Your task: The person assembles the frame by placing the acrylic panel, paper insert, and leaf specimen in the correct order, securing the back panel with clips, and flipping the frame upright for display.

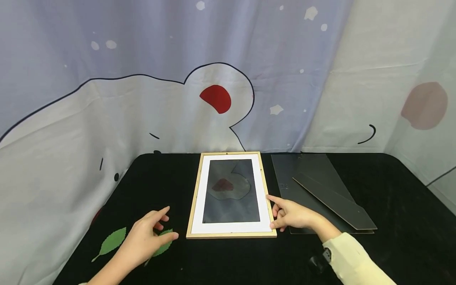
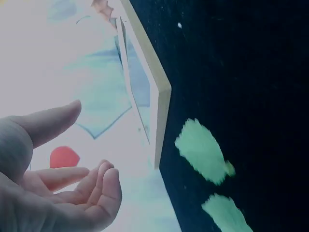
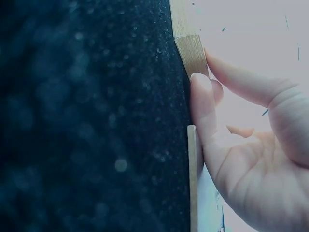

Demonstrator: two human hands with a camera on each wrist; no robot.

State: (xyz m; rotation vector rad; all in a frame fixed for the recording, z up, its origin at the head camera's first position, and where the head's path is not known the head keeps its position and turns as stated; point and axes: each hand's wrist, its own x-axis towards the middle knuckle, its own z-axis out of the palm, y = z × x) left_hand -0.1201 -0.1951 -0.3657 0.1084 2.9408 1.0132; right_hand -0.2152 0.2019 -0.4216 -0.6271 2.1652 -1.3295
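Note:
A picture frame (image 1: pixel 232 234) with a light wood edge and a wide white mat lies on the black table. Its dark glazed middle (image 1: pixel 231 209) mirrors the curtain. My right hand (image 1: pixel 290 213) touches the frame's right side near the lower corner, with the index finger stretched along the edge and the thumb at the corner. In the right wrist view the fingertips (image 3: pixel 202 87) meet the wood corner. Left of the frame, my left hand (image 1: pixel 144 237) hovers with nothing in it, thumb and index apart. Below it lies a green leaf (image 1: pixel 164 247), partly hidden; another leaf (image 1: pixel 113 240) lies further left.
Right of the frame lies a large dark board (image 1: pixel 299 166), with a narrower dark board (image 1: pixel 331 202) slanting across it. A patterned curtain (image 1: pixel 160 114) hangs behind the black table (image 1: pixel 164 178). Beside the right sleeve is a small dark object (image 1: pixel 317 264), its kind unclear.

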